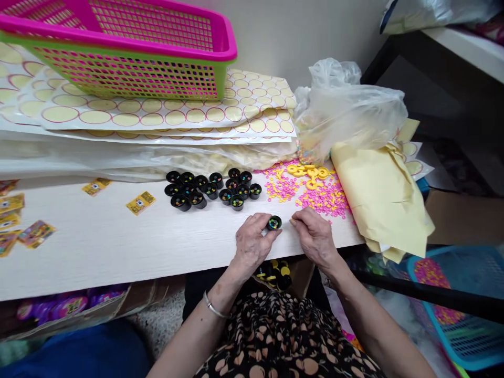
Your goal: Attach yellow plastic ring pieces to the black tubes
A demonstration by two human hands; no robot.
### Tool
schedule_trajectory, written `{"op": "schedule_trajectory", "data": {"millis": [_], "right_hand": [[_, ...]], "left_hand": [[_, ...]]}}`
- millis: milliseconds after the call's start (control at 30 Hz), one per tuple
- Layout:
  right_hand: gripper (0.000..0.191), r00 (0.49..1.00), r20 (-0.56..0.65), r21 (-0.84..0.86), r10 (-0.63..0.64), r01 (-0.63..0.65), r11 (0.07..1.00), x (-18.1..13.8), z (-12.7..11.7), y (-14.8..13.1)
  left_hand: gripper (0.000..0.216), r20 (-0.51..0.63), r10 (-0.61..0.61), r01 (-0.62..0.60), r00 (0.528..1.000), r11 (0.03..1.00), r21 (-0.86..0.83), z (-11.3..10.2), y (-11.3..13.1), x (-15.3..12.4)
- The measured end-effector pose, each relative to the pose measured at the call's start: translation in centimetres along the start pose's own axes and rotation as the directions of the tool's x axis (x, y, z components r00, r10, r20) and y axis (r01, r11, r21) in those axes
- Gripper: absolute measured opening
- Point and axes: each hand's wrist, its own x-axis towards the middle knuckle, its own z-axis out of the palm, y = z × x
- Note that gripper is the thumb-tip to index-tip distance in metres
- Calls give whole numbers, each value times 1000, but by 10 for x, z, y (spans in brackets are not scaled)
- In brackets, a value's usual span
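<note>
The left hand (252,244) has a small black cup (274,223) clamped between thumb and fingertips, right at the near edge of the white table (98,241). That is the worry as I see it: the cup sits so close to the edge that a slip of the thumb could tip it off and scatter the coloured beads inside. The right hand (315,236) hovers just beside it with its fingertips drawn together. Whether a bead is pinched there is too small to tell, and anything that tiny could easily drop and roll away. The loose pink beads (323,199) lie in an open heap just behind that hand, with yellow rings (309,172) at its far side, so a careless sweep of the wrist could push some over the edge. As for containers, the cluster of black cups (212,189) further back shows a few coloured beads in each. The pink and green basket (118,47) rests on stacked sticker sheets (157,113), its contents hidden from here. A clear plastic bag (346,110) slumps beside yellow paper (381,205). The blue basket (476,278), low on the right, holds more pink beads, and the spare cups (275,270) sit below the table edge near the lap
</note>
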Motion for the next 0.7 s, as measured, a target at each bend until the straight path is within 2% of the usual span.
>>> {"op": "schedule_trajectory", "data": {"millis": [100,200,467,700], "right_hand": [[17,991,20,47,-134,133,990,7,1,-16],[20,975,91,-63,-201,207,976,13,4,-24],[24,952,244,-268,-185,249,931,18,7,-30],[18,943,288,-429,-168,284,858,23,10,-47]], "left_hand": [[19,15,0,0,1000,1000,28,-2,3,0],[17,35,-4,2,999,999,50,-4,5,0],[16,62,-13,8,998,997,76,-7,5,0],[17,38,19,-19,999,1000,20,-5,0,2]]}}
